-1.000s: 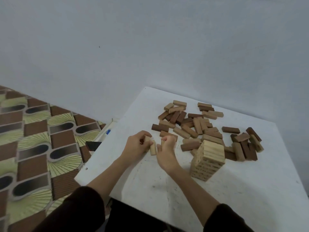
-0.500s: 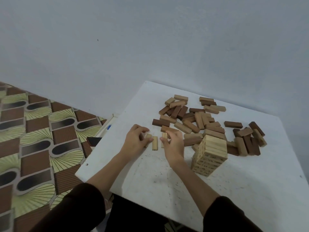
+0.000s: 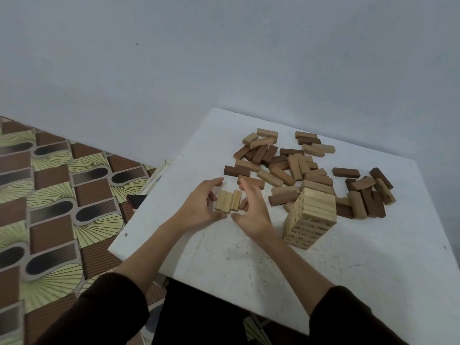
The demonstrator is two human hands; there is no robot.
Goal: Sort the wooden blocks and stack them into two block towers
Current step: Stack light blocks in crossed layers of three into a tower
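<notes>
My left hand (image 3: 199,207) and right hand (image 3: 251,207), fingers apart, square three pale blocks (image 3: 227,200); next, I judge, a crosswise layer.

Two bare hands are seen, the left hand (image 3: 199,207) and the right hand (image 3: 251,207), each with no ring, watch or glove visible on it. Both forearms are left uncovered from the wrist to a point near the elbow. Above that, the arms are covered by dark sleeves, the left sleeve (image 3: 104,310) and the right sleeve (image 3: 348,319), which look black or very dark brown and are pushed up into soft, rounded cuffs. The cloth is plain, with no print, seam detail or button made out. Between the arms, dark clothing (image 3: 199,317) of a like shade is seen below the table edge
</notes>
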